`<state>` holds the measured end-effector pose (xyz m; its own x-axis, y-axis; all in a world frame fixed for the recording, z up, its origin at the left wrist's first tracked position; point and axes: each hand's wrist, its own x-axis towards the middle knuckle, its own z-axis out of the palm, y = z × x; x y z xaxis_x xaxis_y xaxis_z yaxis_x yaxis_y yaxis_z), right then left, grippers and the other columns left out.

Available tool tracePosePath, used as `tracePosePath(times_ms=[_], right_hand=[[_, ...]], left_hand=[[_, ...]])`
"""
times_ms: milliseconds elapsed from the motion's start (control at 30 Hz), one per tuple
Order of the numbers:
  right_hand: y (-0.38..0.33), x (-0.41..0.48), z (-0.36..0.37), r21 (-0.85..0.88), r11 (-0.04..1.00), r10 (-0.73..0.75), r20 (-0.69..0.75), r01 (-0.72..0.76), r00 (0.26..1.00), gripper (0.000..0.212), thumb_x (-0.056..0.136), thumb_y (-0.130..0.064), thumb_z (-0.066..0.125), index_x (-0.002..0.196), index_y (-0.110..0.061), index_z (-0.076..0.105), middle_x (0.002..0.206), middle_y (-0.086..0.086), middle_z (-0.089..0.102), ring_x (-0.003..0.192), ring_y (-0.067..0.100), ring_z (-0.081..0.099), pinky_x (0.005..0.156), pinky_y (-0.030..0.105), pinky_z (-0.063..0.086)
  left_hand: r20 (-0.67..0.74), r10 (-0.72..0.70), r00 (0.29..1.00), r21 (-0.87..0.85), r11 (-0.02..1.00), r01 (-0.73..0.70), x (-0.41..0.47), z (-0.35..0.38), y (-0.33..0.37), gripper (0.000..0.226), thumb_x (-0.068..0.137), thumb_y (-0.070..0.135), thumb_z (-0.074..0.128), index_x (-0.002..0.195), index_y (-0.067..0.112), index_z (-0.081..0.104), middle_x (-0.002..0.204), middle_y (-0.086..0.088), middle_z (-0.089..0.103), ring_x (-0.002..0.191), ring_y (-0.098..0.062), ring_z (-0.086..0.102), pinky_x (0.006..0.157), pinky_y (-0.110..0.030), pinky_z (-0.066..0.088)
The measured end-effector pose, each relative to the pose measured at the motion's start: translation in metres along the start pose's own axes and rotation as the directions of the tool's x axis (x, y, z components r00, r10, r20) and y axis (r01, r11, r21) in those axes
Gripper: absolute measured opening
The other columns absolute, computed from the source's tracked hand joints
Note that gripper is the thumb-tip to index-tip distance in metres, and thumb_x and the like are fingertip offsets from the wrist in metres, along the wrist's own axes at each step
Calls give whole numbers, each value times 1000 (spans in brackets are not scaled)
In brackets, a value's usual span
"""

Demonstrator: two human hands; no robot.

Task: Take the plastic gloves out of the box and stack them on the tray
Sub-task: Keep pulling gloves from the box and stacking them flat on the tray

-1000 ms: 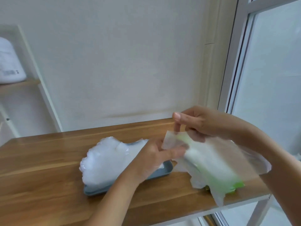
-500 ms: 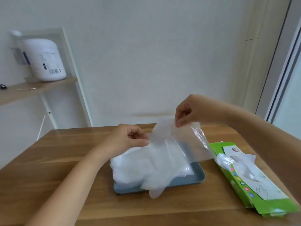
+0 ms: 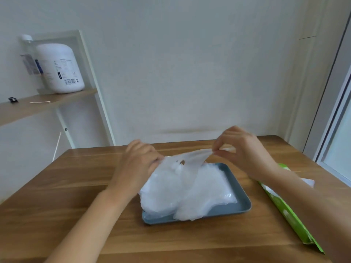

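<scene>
One blue-grey rectangular plastic tray (image 3: 225, 209) holds a heap of thin clear plastic gloves (image 3: 163, 194). The long green cardboard box (image 3: 288, 221) lies just right of the tray. Above the tray I stretch a single filmy glove (image 3: 190, 164). I judge it light, limp and slippery, best pinched at an edge. My left hand (image 3: 136, 164) grips one end and my right hand (image 3: 245, 150) pinches the other, wrists raised.

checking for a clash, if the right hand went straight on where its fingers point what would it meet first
Probably the left hand, holding the other end of the same glove above the tray; depth is unclear.
</scene>
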<state>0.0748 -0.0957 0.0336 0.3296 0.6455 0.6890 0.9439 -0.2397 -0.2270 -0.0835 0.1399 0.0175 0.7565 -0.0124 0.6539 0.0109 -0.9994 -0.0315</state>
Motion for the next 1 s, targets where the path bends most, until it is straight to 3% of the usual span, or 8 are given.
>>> tracePosePath(times_ms=[133, 300, 467, 567, 667, 767, 867, 1000], right_hand=[[21, -26, 36, -38, 994, 109, 153, -105, 982, 9, 77, -20, 77, 76, -22, 68, 82, -11, 68, 82, 8, 57, 77, 29, 44], [33, -46, 65, -140, 980, 184, 396, -139, 899, 6, 87, -31, 65, 90, -26, 63, 103, -11, 66, 101, 10, 56, 96, 30, 41], [18, -48, 75, -149, 976, 212, 484, -158, 849, 41, 91, -42, 57, 131, -35, 47, 139, -17, 45, 129, 4, 37, 106, 21, 29], [-3, -41, 79, -110, 987, 157, 552, -116, 819, 49, 95, -38, 52, 142, -35, 39, 149, -15, 35, 138, 4, 28, 112, 19, 16], [-13, -44, 86, -30, 982, 163, 613, -184, 773, 44, 96, -39, 50, 139, -41, 42, 152, -16, 31, 137, 8, 33, 112, 24, 22], [-14, -49, 86, 54, 954, 177, 690, -294, 702, 44, 92, -53, 50, 136, -48, 44, 157, -18, 16, 137, 11, 33, 113, 29, 25], [-12, -54, 86, 74, 960, 124, 754, -271, 645, 51, 88, -64, 45, 138, -53, 37, 159, -16, -1, 147, 13, 0, 119, 37, 3], [-11, -57, 90, 129, 960, 40, 816, -249, 577, 56, 83, -69, 46, 137, -58, 33, 159, -13, -10, 142, 13, -22, 115, 44, -15]], left_hand=[[203, 60, 977, 51, 996, -72, -18, 34, 4, 25, 56, 14, 92, 75, 23, 79, 75, 9, 73, 80, -15, 71, 90, -49, 49], [347, 104, 932, 86, 986, -142, -37, 67, 4, 12, 59, 27, 76, 54, 37, 72, 66, 25, 68, 79, -4, 71, 86, -23, 48], [367, 97, 925, 107, 984, -145, -44, 75, 10, 15, 56, 27, 83, 53, 37, 72, 70, 24, 70, 84, -2, 71, 80, -16, 51], [382, 34, 924, 98, 992, -77, -40, 69, 14, 15, 73, 29, 82, 87, 33, 79, 110, 15, 71, 120, -9, 58, 105, -18, 24], [479, -24, 877, 1, 1000, 27, -42, 70, 11, 45, 99, 38, 31, 114, 26, 72, 146, 12, 46, 146, -6, 17, 109, -15, -9], [403, -189, 895, -121, 959, 257, -35, 54, 17, 75, 85, 48, 8, 93, 11, 73, 120, 1, 67, 128, -1, 39, 105, -1, -4], [371, -305, 877, -195, 898, 395, -21, 52, 25, 61, 100, 40, 19, 90, 2, 65, 88, -12, 65, 91, -10, 53, 87, -13, 36], [538, -238, 809, -265, 863, 430, -5, 68, 44, 39, 106, 28, 29, 134, 18, 54, 138, 2, 55, 122, -6, 49, 100, -13, 30]])
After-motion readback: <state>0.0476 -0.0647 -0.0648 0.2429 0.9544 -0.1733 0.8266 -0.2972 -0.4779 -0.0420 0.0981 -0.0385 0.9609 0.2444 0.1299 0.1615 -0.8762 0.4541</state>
